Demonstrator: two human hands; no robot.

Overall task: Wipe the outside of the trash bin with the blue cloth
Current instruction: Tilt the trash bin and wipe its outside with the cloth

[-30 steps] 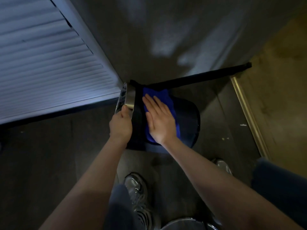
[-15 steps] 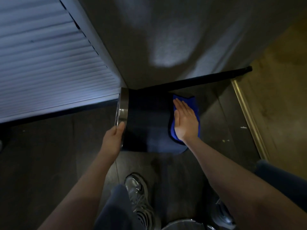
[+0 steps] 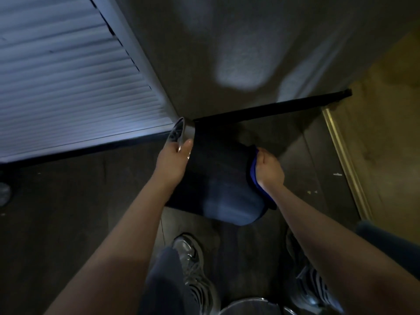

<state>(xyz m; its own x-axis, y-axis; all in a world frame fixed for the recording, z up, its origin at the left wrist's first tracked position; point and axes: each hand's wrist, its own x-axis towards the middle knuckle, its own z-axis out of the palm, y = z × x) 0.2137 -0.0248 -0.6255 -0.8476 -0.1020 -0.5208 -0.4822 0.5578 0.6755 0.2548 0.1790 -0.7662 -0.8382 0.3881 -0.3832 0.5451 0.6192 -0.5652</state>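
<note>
Trash bin (image 3: 218, 173) lies on its side on the floor (image 3: 68, 212), near the wall corner. Left hand (image 3: 172, 160) grips its metal rim (image 3: 185, 133). Right hand (image 3: 269, 170), fingers curled, presses the blue cloth (image 3: 255, 178) against the bin's base end.

Dim corner. White louvered slatted door (image 3: 68, 87) at left, bluish light on slats. Grey plaster wall (image 3: 227, 42) ahead, pale light patch on it. Black baseboard strip (image 3: 272, 108) below. Dark wood-plank floor (image 3: 56, 212). Brass-coloured metal threshold strip (image 3: 345, 162) at right; yellowish floor (image 3: 391, 133) beyond.
</note>
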